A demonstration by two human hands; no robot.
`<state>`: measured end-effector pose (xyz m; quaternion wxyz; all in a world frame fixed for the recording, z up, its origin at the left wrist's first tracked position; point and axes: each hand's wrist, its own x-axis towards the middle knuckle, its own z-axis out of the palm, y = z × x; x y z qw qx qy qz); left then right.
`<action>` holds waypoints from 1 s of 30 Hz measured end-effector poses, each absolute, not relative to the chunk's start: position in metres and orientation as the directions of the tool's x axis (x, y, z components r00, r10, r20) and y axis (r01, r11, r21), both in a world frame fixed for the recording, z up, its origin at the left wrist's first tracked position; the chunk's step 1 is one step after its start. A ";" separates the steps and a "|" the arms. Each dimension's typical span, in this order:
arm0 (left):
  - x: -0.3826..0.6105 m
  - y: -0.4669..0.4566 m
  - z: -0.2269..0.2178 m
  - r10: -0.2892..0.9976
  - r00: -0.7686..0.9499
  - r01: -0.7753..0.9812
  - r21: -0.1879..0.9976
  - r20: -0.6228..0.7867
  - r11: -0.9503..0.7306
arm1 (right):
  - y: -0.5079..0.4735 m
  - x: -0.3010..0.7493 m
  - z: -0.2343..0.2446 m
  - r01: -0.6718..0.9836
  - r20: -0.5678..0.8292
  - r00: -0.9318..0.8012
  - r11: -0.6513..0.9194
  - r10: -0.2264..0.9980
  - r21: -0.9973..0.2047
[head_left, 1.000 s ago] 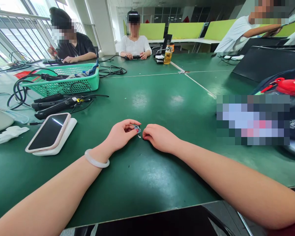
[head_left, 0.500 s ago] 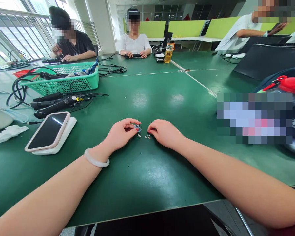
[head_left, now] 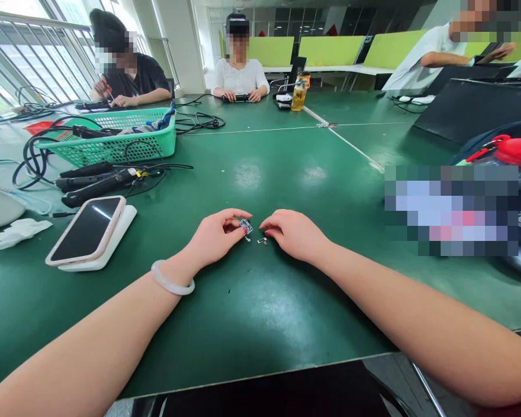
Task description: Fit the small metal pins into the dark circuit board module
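My left hand (head_left: 215, 236) rests on the green table (head_left: 252, 301) and pinches a small blue circuit board (head_left: 245, 225) between thumb and fingers. A white bangle (head_left: 172, 279) sits on that wrist. My right hand (head_left: 296, 234) lies just to the right, fingers curled down, fingertips beside two tiny metal parts (head_left: 261, 241) on the table. Another tiny part (head_left: 248, 239) lies under the board. Whether the right fingers hold anything is hidden.
A phone (head_left: 87, 229) on a white stand lies at the left, with black tools and cables (head_left: 95, 180) and a green basket (head_left: 113, 139) behind. A red-lidded bag (head_left: 512, 152) sits at the right. Three other people sit at the far side.
My right hand has drawn back to the right, away from the left hand, uncovering the tiny metal parts on the table. The left hand keeps its pinch on the board.
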<state>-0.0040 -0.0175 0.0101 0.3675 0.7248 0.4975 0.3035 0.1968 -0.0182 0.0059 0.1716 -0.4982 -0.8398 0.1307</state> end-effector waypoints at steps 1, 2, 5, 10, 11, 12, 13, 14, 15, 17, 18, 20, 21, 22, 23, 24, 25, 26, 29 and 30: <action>-0.004 -0.018 0.010 0.944 0.321 0.505 0.829 0.079 -0.242 | -0.017 0.197 0.005 0.793 0.158 -0.443 0.468 0.882 -0.389; -0.004 -0.018 0.010 0.943 0.323 0.511 0.824 0.082 -0.247 | -0.016 0.197 0.004 0.795 0.156 -0.442 0.467 0.883 -0.388; -0.005 -0.018 0.009 0.939 0.336 0.520 0.817 0.074 -0.250 | -0.014 0.196 0.002 0.794 0.152 -0.446 0.468 0.882 -0.388; -0.004 -0.018 0.009 0.940 0.337 0.495 0.837 0.061 -0.232 | -0.016 0.193 0.004 0.741 0.205 -0.415 0.460 0.886 -0.489; -0.003 -0.018 0.010 0.940 0.338 0.481 0.848 0.054 -0.222 | -0.017 0.193 0.004 0.701 0.213 -0.386 0.436 0.897 -0.564; -0.003 -0.018 0.011 0.939 0.340 0.463 0.861 0.045 -0.209 | -0.018 0.192 0.005 0.642 0.208 -0.355 0.400 0.911 -0.654; -0.002 -0.018 0.012 0.938 0.343 0.441 0.876 0.038 -0.196 | -0.020 0.191 0.006 0.566 0.190 -0.330 0.355 0.925 -0.744; -0.002 -0.019 0.012 0.937 0.348 0.418 0.889 0.030 -0.184 | -0.021 0.191 0.006 0.484 0.165 -0.316 0.308 0.934 -0.819; -0.002 -0.019 0.013 0.936 0.352 0.395 0.903 0.023 -0.171 | -0.022 0.190 0.006 0.407 0.143 -0.314 0.269 0.939 -0.873; -0.001 -0.020 0.014 0.935 0.354 0.349 0.926 0.008 -0.140 | -0.024 0.188 0.006 0.318 0.127 -0.321 0.233 0.938 -0.919; -0.001 -0.020 0.014 0.935 0.353 0.328 0.937 -0.001 -0.123 | -0.025 0.187 0.006 0.304 0.133 -0.322 0.236 0.937 -0.923; -0.001 -0.021 0.015 0.935 0.354 0.288 0.954 -0.028 -0.080 | -0.025 0.187 0.006 0.302 0.153 -0.314 0.251 0.937 -0.920; -0.001 -0.022 0.016 0.934 0.355 0.268 0.962 -0.042 -0.059 | -0.025 0.187 0.006 0.300 0.160 -0.309 0.256 0.938 -0.919; -0.001 -0.022 0.016 0.932 0.358 0.248 0.968 -0.055 -0.038 | -0.025 0.187 0.006 0.291 0.163 -0.305 0.255 0.938 -0.922; -0.001 -0.022 0.016 0.931 0.360 0.227 0.974 -0.064 -0.021 | -0.025 0.187 0.006 0.274 0.163 -0.306 0.250 0.938 -0.928; -0.001 -0.022 0.016 0.930 0.361 0.206 0.979 -0.070 -0.006 | -0.024 0.187 0.006 0.254 0.159 -0.309 0.242 0.938 -0.936; -0.001 -0.023 0.017 0.930 0.361 0.185 0.983 -0.074 0.006 | -0.024 0.187 0.005 0.236 0.153 -0.316 0.233 0.936 -0.943; -0.001 -0.023 0.017 0.929 0.363 0.165 0.986 -0.077 0.017 | -0.024 0.187 0.005 0.224 0.149 -0.321 0.228 0.935 -0.948; -0.001 -0.023 0.018 0.924 0.371 0.098 0.993 -0.095 0.063 | -0.025 0.188 0.005 0.250 0.220 -0.307 0.301 0.926 -0.920; 0.000 -0.024 0.018 0.921 0.376 0.072 0.994 -0.103 0.082 | -0.026 0.188 0.006 0.281 0.275 -0.296 0.359 0.915 -0.890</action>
